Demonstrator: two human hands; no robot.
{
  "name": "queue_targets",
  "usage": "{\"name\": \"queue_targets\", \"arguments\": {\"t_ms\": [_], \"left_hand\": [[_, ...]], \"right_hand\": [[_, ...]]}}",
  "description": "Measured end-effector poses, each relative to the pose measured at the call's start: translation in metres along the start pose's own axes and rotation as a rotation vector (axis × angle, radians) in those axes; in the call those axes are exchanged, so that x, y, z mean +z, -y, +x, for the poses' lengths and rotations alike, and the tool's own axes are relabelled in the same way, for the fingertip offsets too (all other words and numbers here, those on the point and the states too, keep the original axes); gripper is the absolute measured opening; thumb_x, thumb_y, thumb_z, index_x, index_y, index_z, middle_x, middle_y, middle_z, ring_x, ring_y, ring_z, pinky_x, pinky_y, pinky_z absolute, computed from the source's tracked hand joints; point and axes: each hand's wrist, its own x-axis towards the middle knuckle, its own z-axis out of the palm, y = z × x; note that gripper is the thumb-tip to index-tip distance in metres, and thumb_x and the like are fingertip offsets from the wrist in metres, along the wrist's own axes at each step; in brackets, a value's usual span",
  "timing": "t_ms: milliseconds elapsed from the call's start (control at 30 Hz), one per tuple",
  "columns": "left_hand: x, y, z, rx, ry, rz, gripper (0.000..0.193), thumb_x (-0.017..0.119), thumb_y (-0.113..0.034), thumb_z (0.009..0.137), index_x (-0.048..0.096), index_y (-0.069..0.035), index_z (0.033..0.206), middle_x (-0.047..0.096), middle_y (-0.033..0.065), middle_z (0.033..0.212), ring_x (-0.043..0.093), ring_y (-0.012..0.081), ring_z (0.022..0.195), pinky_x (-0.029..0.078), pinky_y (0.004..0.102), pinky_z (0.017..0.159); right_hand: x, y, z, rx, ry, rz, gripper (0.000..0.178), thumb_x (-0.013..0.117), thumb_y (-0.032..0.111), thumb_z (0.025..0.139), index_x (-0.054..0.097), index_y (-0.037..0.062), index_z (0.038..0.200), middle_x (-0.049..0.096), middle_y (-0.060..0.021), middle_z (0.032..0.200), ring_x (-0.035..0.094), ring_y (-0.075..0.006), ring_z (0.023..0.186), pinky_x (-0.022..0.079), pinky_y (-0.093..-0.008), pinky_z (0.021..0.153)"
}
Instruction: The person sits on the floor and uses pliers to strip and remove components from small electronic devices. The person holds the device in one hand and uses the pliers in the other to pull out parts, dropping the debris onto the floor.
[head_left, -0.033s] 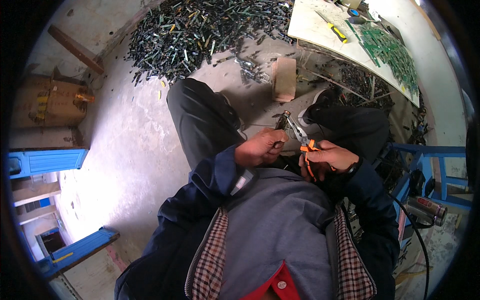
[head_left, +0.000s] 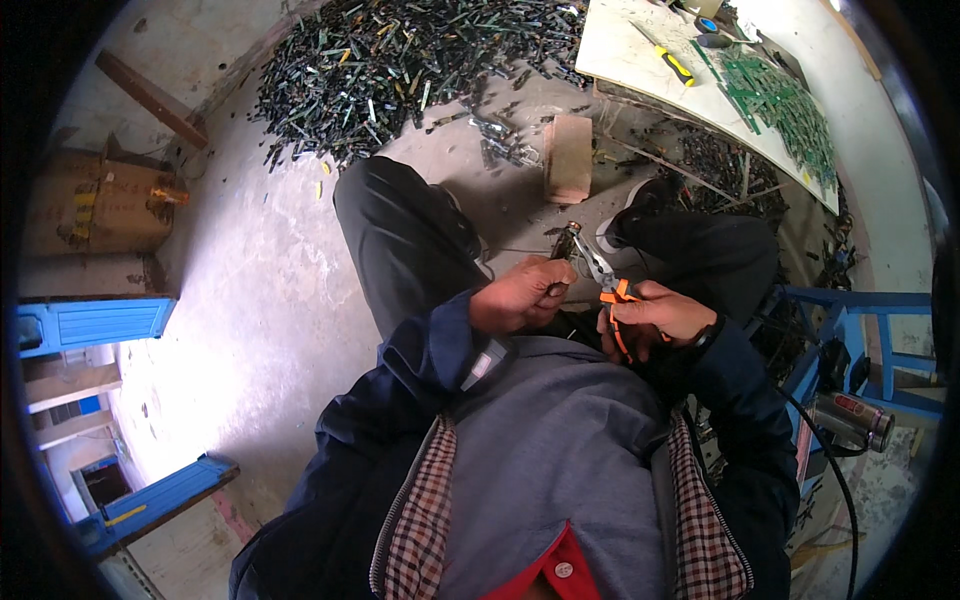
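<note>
My left hand (head_left: 525,292) is closed round a small dark strip (head_left: 563,245), whose upper end sticks out past the fingers. In my right hand (head_left: 668,315) are pliers (head_left: 605,275) with orange and black handles. The plier jaws reach up and left to the strip's top end and appear to touch it; whether they grip it I cannot tell. Part of the strip is hidden inside my left fist. Both hands are held close together in front of my lap, between my spread knees.
A big heap of dark strips (head_left: 400,70) lies on the floor ahead. Beyond my feet stands a tan block (head_left: 569,160). At the far right, a pale board (head_left: 630,35) bears a yellow-black screwdriver (head_left: 676,68) and green strips (head_left: 775,100). A metal cylinder tool (head_left: 850,420) with a cable is at right.
</note>
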Motion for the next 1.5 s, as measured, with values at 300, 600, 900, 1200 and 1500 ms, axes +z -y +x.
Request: {"name": "queue_targets", "arguments": {"t_ms": [300,600,900,1200,1500], "left_hand": [[0.007,-0.002,-0.004,0.055,-0.08,0.085,0.033,0.05,-0.018,0.087,0.04,-0.013,0.056,0.034,-0.0044,0.05,0.028,0.0076,0.04,0.019,0.0264,0.038],[0.014,-0.002,-0.004,0.143,-0.178,0.282,0.03,0.049,-0.015,0.085,0.041,-0.009,0.057,0.035,-0.0016,0.05,0.032,0.0095,0.043,0.02,0.0304,0.04],[-0.013,0.01,0.013,0.876,-0.171,1.236,0.017,0.054,-0.014,0.077,0.049,-0.003,0.065,0.044,0.0054,0.053,0.045,0.0189,0.047,0.032,0.0344,0.042],[0.004,0.001,0.004,0.931,-0.161,1.008,0.014,0.057,0.0,0.067,0.044,-0.002,0.069,0.043,0.0126,0.053,0.046,0.0275,0.046,0.035,0.0369,0.042],[-0.003,0.007,0.008,0.892,-0.247,1.249,0.011,0.058,0.0,0.066,0.05,-0.003,0.072,0.048,0.0189,0.059,0.051,0.0318,0.054,0.039,0.0397,0.047]], "right_hand": [[0.003,-0.006,0.008,-0.025,0.07,0.056,0.037,0.048,0.036,0.095,0.058,0.0018,0.104,0.066,-0.0101,0.085,0.063,-0.0156,0.068,0.048,-0.0234,0.05],[0.016,-0.014,0.014,-0.056,-0.006,0.207,0.034,0.05,0.035,0.095,0.058,0.0021,0.1,0.066,-0.0117,0.079,0.065,-0.0177,0.064,0.044,-0.0223,0.045],[0.017,-0.019,0.015,-0.068,-0.045,0.28,0.031,0.051,0.032,0.096,0.055,0.0032,0.105,0.065,-0.0104,0.084,0.064,-0.0184,0.075,0.051,-0.0302,0.066],[0.031,-0.019,0.013,-0.185,-0.015,0.378,0.029,0.054,0.032,0.094,0.054,0.0033,0.102,0.06,-0.0082,0.081,0.061,-0.0189,0.076,0.049,-0.0308,0.067],[0.022,-0.018,0.021,-0.232,-0.254,-0.127,0.027,0.056,0.029,0.092,0.056,0.0018,0.09,0.06,-0.0058,0.069,0.058,-0.0165,0.061,0.045,-0.0312,0.054]]}}
